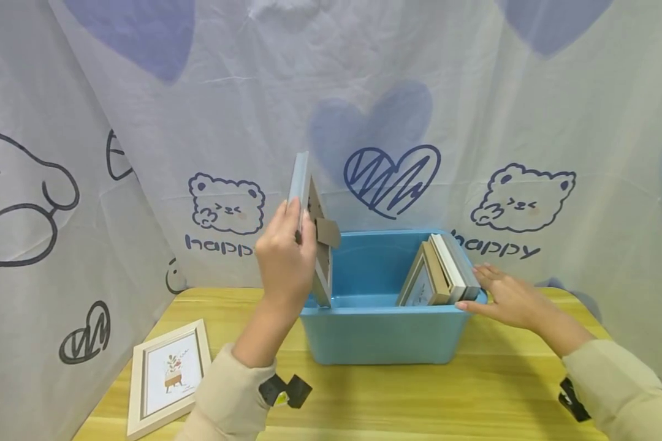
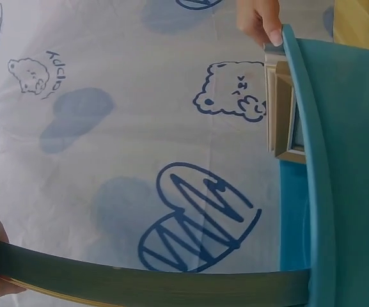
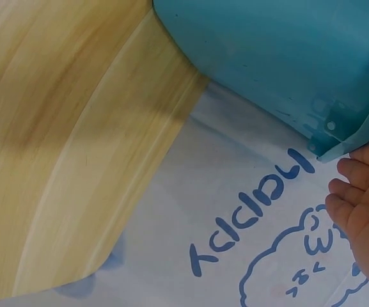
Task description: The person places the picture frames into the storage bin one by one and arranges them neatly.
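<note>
My left hand [image 1: 284, 254] holds a picture frame [image 1: 299, 174] with a light blue edge, upright and slightly tilted. Its back, with a brown cardboard stand flap, faces right, and its lower end is at the left end of a blue plastic bin [image 1: 386, 337]. Several picture frames [image 1: 441, 269] lean together inside the bin at its right end; the nearest shows a wooden border. My right hand [image 1: 507, 297] rests at the bin's right rim with extended fingers, the thumb by the front corner. In the right wrist view, the fingers [image 3: 357, 173] touch the rim's outside.
A cream picture frame [image 1: 138, 392] with a plant print lies face up on the wooden table [image 1: 419, 398] at the left. Behind the table hangs a white cloth [image 1: 287, 122] with hearts and bear drawings. Black straps with small devices are on both sleeves.
</note>
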Tool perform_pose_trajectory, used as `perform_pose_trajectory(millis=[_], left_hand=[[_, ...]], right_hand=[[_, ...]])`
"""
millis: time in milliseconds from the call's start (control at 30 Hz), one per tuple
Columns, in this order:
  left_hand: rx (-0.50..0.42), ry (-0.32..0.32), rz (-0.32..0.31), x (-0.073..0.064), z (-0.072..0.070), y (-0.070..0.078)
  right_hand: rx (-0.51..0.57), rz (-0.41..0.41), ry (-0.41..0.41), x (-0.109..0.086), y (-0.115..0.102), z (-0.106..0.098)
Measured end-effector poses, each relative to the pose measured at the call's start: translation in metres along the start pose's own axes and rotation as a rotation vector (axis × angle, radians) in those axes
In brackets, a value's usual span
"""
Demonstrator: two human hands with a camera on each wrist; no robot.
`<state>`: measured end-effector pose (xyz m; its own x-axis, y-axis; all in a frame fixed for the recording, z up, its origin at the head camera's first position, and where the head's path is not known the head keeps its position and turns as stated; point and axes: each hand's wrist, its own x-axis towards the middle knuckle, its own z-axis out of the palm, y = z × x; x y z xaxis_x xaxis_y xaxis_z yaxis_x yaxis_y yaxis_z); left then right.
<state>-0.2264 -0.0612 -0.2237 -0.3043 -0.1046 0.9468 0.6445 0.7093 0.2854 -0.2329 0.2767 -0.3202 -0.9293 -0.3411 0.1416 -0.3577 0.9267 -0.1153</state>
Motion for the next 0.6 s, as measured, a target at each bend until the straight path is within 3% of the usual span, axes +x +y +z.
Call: perform_pose_trajectory(millis=[333, 600], left_hand=[[0.024, -0.047, -0.002, -0.022, 0.032, -0.001], [0.064, -0.069, 0.046, -0.042, 0.051, -0.001]], right_hand=[[0.006, 0.005, -0.008, 0.001, 0.001, -0.001], [0.017, 0.02, -0.014, 0.001, 0.001, -0.001]])
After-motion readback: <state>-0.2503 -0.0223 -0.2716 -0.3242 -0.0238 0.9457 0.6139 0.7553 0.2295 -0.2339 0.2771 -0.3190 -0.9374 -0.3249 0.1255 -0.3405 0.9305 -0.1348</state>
